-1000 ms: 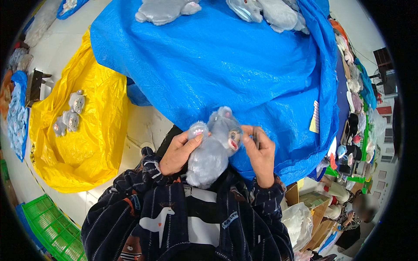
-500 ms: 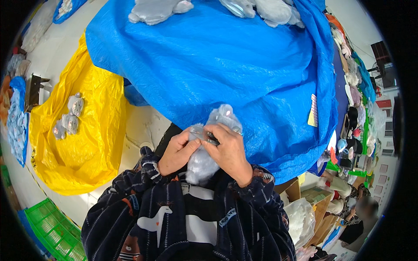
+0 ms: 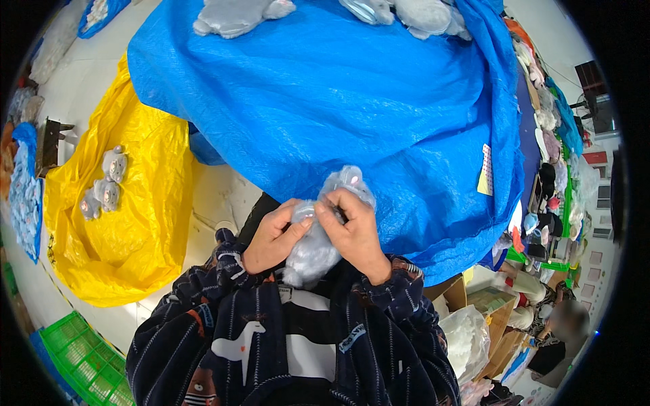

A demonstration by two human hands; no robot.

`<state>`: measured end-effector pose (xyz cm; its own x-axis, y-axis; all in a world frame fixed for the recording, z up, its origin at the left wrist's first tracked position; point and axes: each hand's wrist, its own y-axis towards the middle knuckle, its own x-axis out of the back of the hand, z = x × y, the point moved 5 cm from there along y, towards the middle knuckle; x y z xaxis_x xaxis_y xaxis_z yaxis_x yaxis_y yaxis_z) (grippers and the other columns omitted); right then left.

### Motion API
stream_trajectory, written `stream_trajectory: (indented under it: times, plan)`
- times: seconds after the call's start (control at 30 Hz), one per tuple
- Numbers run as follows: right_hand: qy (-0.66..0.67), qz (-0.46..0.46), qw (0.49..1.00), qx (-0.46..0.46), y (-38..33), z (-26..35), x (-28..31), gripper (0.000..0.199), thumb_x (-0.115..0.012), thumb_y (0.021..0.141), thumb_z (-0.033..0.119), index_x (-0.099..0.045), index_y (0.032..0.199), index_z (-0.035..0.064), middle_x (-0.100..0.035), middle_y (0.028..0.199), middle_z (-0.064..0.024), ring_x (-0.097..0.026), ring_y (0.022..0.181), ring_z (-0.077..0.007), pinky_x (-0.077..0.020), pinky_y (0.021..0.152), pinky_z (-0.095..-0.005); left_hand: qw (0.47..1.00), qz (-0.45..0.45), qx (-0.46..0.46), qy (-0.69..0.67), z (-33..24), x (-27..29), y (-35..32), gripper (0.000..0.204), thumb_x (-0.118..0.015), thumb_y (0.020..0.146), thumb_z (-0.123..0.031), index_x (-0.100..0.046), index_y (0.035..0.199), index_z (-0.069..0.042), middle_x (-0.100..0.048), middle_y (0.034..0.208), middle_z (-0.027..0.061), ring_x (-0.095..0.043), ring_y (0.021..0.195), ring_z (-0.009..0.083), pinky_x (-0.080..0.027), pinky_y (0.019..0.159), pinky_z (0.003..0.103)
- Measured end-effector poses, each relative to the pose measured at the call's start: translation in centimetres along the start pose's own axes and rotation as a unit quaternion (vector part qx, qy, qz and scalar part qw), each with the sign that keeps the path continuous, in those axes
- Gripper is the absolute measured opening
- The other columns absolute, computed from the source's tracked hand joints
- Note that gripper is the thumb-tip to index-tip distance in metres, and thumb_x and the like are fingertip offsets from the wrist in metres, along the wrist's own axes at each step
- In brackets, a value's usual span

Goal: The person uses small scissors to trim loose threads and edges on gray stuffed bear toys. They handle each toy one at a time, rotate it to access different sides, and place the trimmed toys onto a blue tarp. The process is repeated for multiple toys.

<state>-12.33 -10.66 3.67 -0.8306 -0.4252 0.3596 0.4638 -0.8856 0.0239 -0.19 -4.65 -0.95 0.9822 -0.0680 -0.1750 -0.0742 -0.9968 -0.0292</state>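
Observation:
A grey fluffy plush toy (image 3: 315, 256) lies across my lap and the near edge of the blue sheet, its head (image 3: 351, 181) pointing away from me. My left hand (image 3: 274, 237) is closed, pinching the fur at the toy's left side between thumb and fingers. Just to the right, my right hand (image 3: 353, 233) is also closed, thumb and forefinger pressed together over the toy's middle. What sits in that pinch is too small to make out. A dark patch shows under its curled fingers. The fingertips of both hands are close together but apart.
The blue plastic sheet (image 3: 284, 101) spreads ahead, with flat grey plush pieces (image 3: 233, 17) at its far edge. On a yellow sheet (image 3: 145, 237) to the left lie several small grey plush pieces (image 3: 107, 193). A green crate (image 3: 88, 358), cardboard boxes (image 3: 497, 318) and another person (image 3: 565, 325) are around.
A dark metallic thing seen at my right hand's fingers is now mostly out of sight. That hand's fingertips have shifted slightly; the left still pinches the toy. The view moved a little.

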Motion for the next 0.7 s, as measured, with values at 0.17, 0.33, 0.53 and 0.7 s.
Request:
stream_trajectory:
  times: [0.17,0.33,0.53,0.7]
  plan:
    - [0.438,-0.088,0.884,-0.139,-1.6,-1.4,1.2,0.013,-0.055,0.084,0.012,-0.051,0.075,0.0045,-0.048,0.065,0.0003,-0.041,0.051,-0.0051,-0.0301,0.043,-0.0191,0.993,-0.037,-0.062,0.091,-2.1,0.8,0.3,0.017,-0.052,0.083,-0.007,-0.057,0.096,0.003,-0.054,0.095,0.0096,-0.053,0.083,0.0158,-0.042,0.069,0.024]
    - [0.325,0.037,0.944,-0.047,-4.5,1.3,5.2,0.011,-0.056,0.083,0.01,-0.052,0.085,0.0007,-0.053,0.073,-0.0068,-0.049,0.055,-0.0112,-0.0374,0.046,-0.0226,0.973,-0.175,-0.105,-0.105,-2.3,4.9,-0.4,0.019,-0.048,0.086,-0.011,-0.056,0.098,0.0,-0.051,0.103,0.0079,-0.05,0.089,0.0135,-0.042,0.077,0.027]
    - [-0.183,0.119,0.975,-0.043,-8.3,-5.3,2.7,0.015,-0.063,0.075,0.01,-0.059,0.086,0.001,-0.059,0.075,-0.0163,-0.058,0.064,-0.0307,-0.0456,0.055,-0.0337,0.9,-0.192,0.027,-0.391,2.1,5.1,2.9,0.031,-0.036,0.094,-0.019,-0.036,0.123,-0.006,-0.047,0.12,0.0074,-0.049,0.108,0.019,-0.041,0.092,0.035]
    - [-0.117,0.054,0.98,-0.152,-8.5,-5.6,2.2,0.024,-0.066,0.076,0.018,-0.062,0.09,-0.0007,-0.057,0.063,-0.0091,-0.055,0.057,-0.0145,-0.0422,0.052,-0.0259,0.897,-0.165,0.074,-0.402,3.5,4.6,2.3,0.037,-0.038,0.094,-0.022,-0.032,0.127,-0.006,-0.044,0.124,0.0076,-0.048,0.109,0.0186,-0.041,0.092,0.034]
